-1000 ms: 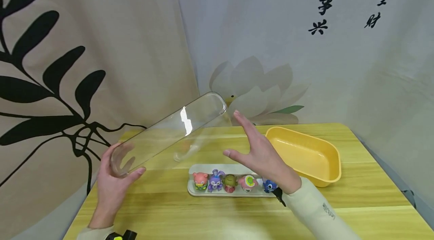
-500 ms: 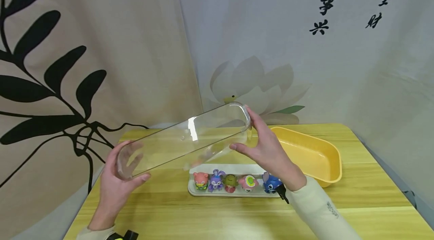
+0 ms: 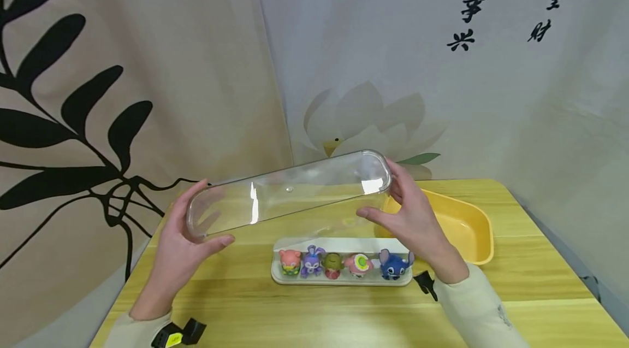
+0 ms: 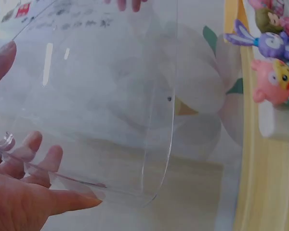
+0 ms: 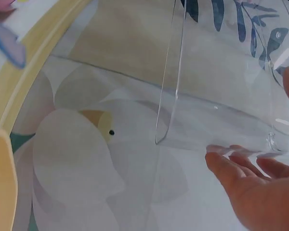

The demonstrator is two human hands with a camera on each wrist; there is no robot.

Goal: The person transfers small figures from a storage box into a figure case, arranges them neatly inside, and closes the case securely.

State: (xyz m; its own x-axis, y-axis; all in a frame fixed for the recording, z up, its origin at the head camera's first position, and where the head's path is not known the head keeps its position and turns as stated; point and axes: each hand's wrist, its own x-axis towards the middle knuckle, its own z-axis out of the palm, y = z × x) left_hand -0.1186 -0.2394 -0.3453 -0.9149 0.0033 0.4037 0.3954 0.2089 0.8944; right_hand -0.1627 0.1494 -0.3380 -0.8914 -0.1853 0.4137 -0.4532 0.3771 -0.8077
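Note:
A long clear plastic cover (image 3: 290, 189) with rounded ends is held in the air, its right end higher than its left. My left hand (image 3: 182, 255) grips the left end, with the thumb toward the near side; the left wrist view shows fingers (image 4: 53, 156) along the wall. Around the right end curls my right hand (image 3: 417, 217), its fingers (image 5: 226, 166) against the end wall. Below the cover, on the table, lies a narrow white tray (image 3: 344, 281) bearing a row of several small figurines, among them a pink one (image 3: 290, 262), a purple rabbit (image 3: 312, 261) and a blue one (image 3: 395, 264).
A yellow basin (image 3: 467, 233) stands on the wooden table (image 3: 319, 315) behind the right forearm, which partly hides it. Printed cloth (image 3: 196, 64) hangs behind the table. Black straps with small devices (image 3: 179, 332) sit at the wrists.
My right hand has come to the cover's right end and taken hold. The cover has shifted right and tipped closer to level, the left hand moving right with it. Tray and basin stay put.

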